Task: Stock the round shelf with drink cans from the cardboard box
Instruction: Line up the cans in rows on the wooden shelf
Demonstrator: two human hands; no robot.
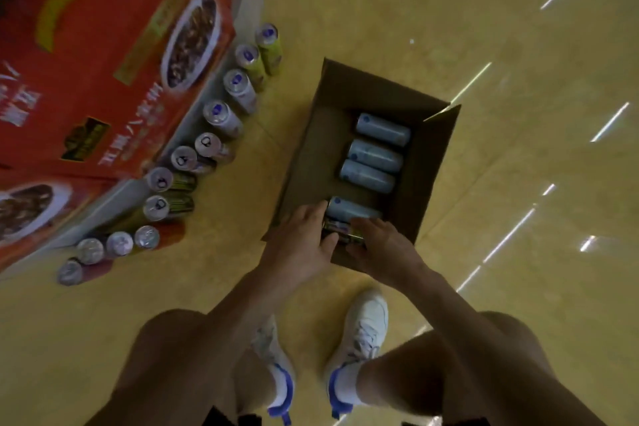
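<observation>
An open cardboard box (pixel 439 149) sits on the floor in front of me. Several pale blue drink cans (pixel 375 156) lie on their sides inside it. Both hands reach into its near end. My left hand (pixel 304 245) and my right hand (pixel 380 245) curl round a dark can (pixel 340 230) from either side, just beside another pale blue can (pixel 349 209). To the left, a curved row of upright cans (pixel 221 116) stands along the rim of the round shelf (pixel 207 86).
Large red printed cartons (pixel 103 73) are stacked on the round display at left. My two white shoes (pixel 363 328) stand just behind the box on the glossy yellow floor (pixel 518 62), which stretches open to the right.
</observation>
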